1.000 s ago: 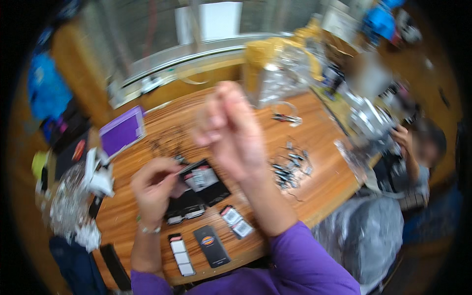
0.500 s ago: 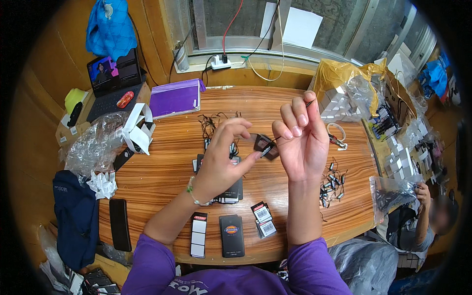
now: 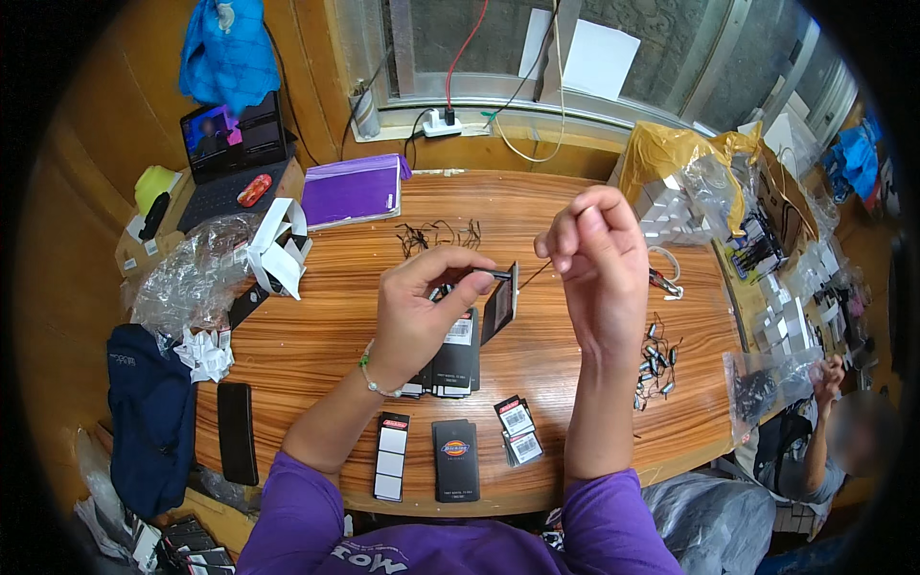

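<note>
Over the middle of the table, my left hand (image 3: 417, 302) is closed, thumb and forefinger pinching a small black plastic fastener at the edge of a dark hang tag (image 3: 499, 311). The tag hangs tilted, nearly edge-on. From it a thin black string (image 3: 537, 275) runs to my right hand (image 3: 604, 264), whose curled fingers pinch the string's other end. Below my left hand is a pile of dark hang tags (image 3: 460, 369) with white labels, partly hidden by the hand. Loose black strings (image 3: 436, 236) lie beyond it.
Nearer me lie a strip of white labels (image 3: 390, 460), a black card stack (image 3: 456, 465) and labelled tags (image 3: 518, 431). More strings with fasteners (image 3: 656, 364) sit right. A phone (image 3: 236, 433), purple notebook (image 3: 353, 192) and laptop (image 3: 230, 182) are left. Another person's hand (image 3: 826, 379) is at far right.
My left hand has drawn the fastener against the tag, and the tag has swung to nearly edge-on. My right hand has turned and its fingers have curled further, with the string stretched between the hands.
</note>
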Available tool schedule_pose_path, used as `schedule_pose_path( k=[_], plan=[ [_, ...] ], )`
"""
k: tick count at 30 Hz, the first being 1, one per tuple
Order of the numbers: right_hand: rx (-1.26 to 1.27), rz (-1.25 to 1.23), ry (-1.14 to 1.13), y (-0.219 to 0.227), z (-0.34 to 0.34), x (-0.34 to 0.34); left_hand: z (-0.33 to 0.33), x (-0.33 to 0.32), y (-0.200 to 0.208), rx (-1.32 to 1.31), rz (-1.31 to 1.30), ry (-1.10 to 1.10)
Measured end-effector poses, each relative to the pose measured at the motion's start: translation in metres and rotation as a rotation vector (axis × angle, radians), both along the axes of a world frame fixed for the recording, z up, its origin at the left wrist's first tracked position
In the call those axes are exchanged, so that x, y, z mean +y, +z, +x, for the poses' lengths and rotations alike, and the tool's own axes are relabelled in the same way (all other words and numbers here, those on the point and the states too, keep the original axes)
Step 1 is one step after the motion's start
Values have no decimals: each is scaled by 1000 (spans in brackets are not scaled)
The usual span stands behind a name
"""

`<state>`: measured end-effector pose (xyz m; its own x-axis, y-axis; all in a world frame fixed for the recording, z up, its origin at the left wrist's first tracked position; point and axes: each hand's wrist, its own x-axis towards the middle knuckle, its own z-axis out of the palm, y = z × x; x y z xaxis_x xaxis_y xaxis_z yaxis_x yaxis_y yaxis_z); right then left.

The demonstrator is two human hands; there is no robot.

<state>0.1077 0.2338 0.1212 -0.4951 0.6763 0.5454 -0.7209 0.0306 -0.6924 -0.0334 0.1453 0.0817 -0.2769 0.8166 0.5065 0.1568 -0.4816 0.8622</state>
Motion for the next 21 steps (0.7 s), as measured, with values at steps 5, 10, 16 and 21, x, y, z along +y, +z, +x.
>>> schedule_pose_path(
  k=[5, 10, 16, 21],
  plan=[
    [-412, 333, -269, 0, -7, -14, -9, -4, 11, -198, 19, -58],
    [-482, 485, -331, -1, -15, -22, -18, -2, 12, -249, 16, -96],
    [-498, 487, -318, -6, -18, -20, -19, -4, 12, -238, -68, -136],
    [-459, 392, -325, -6, -17, -19, -18, -4, 15, -292, -35, -104]
  ],
)
